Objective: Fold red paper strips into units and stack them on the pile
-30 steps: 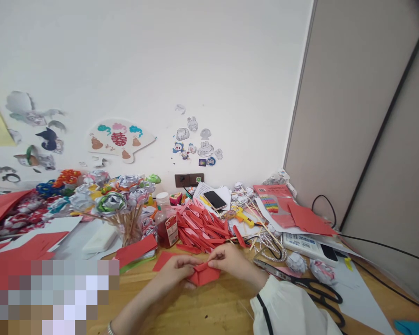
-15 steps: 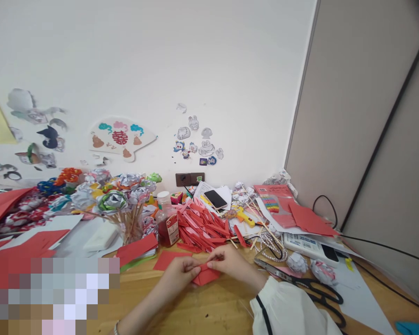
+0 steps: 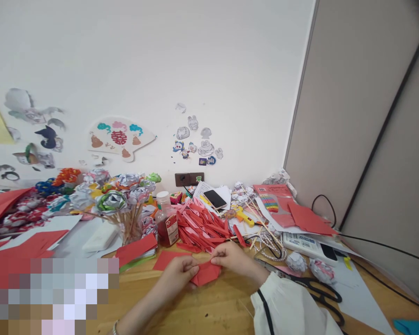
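A sheet of red paper [image 3: 206, 273] with folds in it is held just above the table. My left hand [image 3: 179, 274] pinches its left side between thumb and fingers. At its upper right edge, my right hand [image 3: 231, 259] grips the paper the same way, the fingertips a little apart from the left ones. Behind the left hand another red sheet [image 3: 168, 259] lies flat on the wood. Just beyond both hands is a heap of folded red and pink paper strips [image 3: 202, 225].
Large black-handled scissors [image 3: 316, 286] lie right of my sleeve. A glass bottle with red contents [image 3: 167, 222] stands behind the left hand. Paper flowers [image 3: 115, 197] on sticks fill the left. A phone [image 3: 215, 199], yellow glue gun [image 3: 243, 216] and bead string [image 3: 270, 246] lie behind.
My fingertips, close together half a second ago, have spread apart along the paper's upper edge. The right hand has shifted slightly right, and more of the red paper shows.
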`<action>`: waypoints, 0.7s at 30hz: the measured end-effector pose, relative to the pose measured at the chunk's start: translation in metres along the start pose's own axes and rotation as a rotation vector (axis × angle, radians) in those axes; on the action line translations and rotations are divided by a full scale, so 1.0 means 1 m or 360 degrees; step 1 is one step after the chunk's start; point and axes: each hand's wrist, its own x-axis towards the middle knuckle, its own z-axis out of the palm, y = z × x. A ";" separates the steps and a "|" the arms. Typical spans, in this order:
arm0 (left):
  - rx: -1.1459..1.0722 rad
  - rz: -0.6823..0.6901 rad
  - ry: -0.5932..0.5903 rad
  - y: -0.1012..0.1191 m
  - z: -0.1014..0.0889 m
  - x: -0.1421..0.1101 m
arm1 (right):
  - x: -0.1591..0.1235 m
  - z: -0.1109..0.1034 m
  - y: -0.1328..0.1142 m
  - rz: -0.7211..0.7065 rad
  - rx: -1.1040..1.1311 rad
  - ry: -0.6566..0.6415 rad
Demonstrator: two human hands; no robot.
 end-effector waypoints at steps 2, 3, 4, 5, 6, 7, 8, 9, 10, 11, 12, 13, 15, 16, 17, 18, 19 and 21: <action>-0.0002 -0.0037 -0.0031 0.002 -0.001 -0.001 | 0.000 0.000 0.001 0.0042 0.0075 -0.0035; 0.0016 -0.0044 -0.0051 0.002 -0.001 -0.001 | -0.001 0.001 0.001 0.0044 0.0092 -0.0045; 0.0062 -0.0024 -0.0060 0.002 -0.001 -0.001 | -0.002 0.002 0.001 0.0031 0.0086 -0.0049; 0.0136 0.0020 -0.0048 0.002 -0.002 -0.001 | -0.002 0.004 0.000 0.0008 0.0061 -0.0047; 0.0222 0.0073 -0.0027 0.001 -0.002 0.000 | -0.003 0.007 -0.001 -0.0019 0.0025 -0.0035; 0.0297 0.0115 -0.0008 0.000 -0.002 0.000 | -0.003 0.009 -0.002 -0.0050 -0.0025 -0.0014; 0.0343 0.0133 -0.0008 0.000 -0.002 0.000 | -0.003 0.010 -0.003 -0.0078 -0.0076 0.0007; 0.0351 0.0116 -0.0041 0.000 -0.002 -0.001 | -0.003 0.011 -0.005 -0.0102 -0.0121 0.0043; 0.0327 0.0076 -0.0091 0.000 -0.002 -0.002 | -0.003 0.012 -0.007 -0.0127 -0.0160 0.0081; 0.0304 0.0043 -0.0139 0.001 -0.001 -0.003 | -0.003 0.011 -0.009 -0.0155 -0.0186 0.0112; 0.0309 0.0042 -0.0166 0.003 0.000 -0.005 | -0.003 0.011 -0.011 -0.0172 -0.0190 0.0174; 0.0350 0.0072 -0.0163 0.004 0.001 -0.006 | -0.003 0.010 -0.014 -0.0186 -0.0174 0.0212; 0.0475 0.0154 -0.0140 0.007 0.004 -0.008 | -0.003 0.011 -0.019 -0.0201 -0.0116 0.0183; 0.0526 0.0178 -0.0133 0.007 0.005 -0.008 | -0.004 0.012 -0.022 -0.0206 -0.0091 0.0145; 0.0550 0.0184 -0.0139 0.006 0.007 -0.008 | -0.005 0.014 -0.025 -0.0211 -0.0069 0.0114; 0.0548 0.0184 -0.0138 0.004 0.008 -0.007 | -0.006 0.016 -0.028 -0.0221 -0.0050 0.0097; 0.0522 0.0187 -0.0127 0.002 0.009 -0.005 | -0.007 0.018 -0.030 -0.0232 -0.0021 0.0077; 0.0404 0.0239 -0.0046 -0.004 0.009 0.000 | -0.009 0.021 -0.033 -0.0249 0.0037 0.0118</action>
